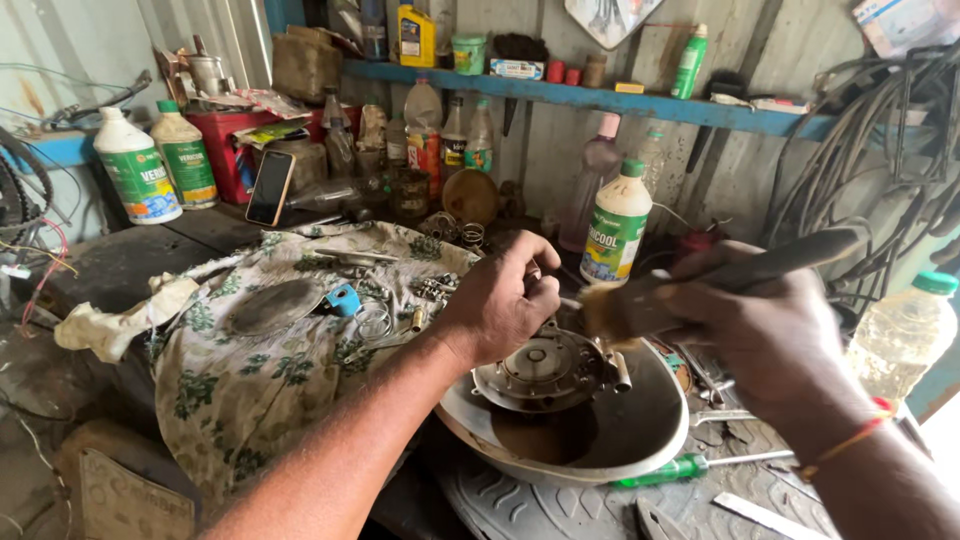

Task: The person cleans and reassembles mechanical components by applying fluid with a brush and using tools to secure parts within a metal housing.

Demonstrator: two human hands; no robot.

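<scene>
A bare left forearm leads to one left hand (497,300) closed on one round metal part (545,372), tilted over one bowl (655,440) of dark liquid, while just right one right hand (765,330) grips one brush (700,285) (handle pointing up-right) touching it.

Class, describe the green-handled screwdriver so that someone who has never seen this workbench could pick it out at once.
Start at the wide metal bowl in front of the person. Just past its lower right rim, the screwdriver lies flat on the bench. Its translucent green handle sets it apart from the bare grey metal tools beside it.
</scene>
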